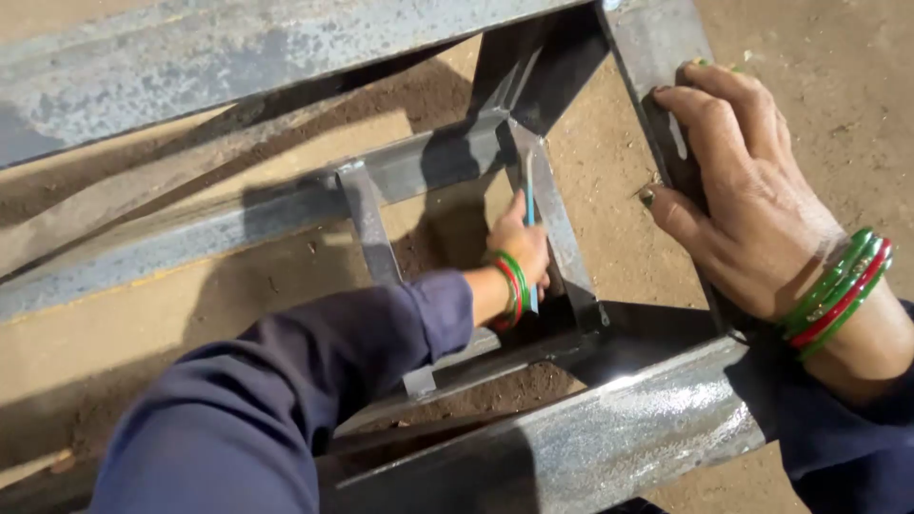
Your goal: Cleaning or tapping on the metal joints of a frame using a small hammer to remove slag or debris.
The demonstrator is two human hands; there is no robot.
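Note:
A welded frame of grey steel angle bars [238, 48] lies over a dirt floor. My left hand [521, 243] reaches down inside the frame and is closed around a thin tool with a blue handle [529, 205], whose metal tip rests against an inner upright bar [557, 224]. My right hand [738, 181] lies flat on the frame's right bar [652, 43], fingers spread along its edge. Both wrists wear green and red bangles, and both arms are in dark blue sleeves.
A thick steel bar [609, 433] crosses the bottom of the view, shiny where light hits it. Lower cross bars [238, 224] run to the left beneath the top bar. Brown dirt floor [838, 76] surrounds the frame.

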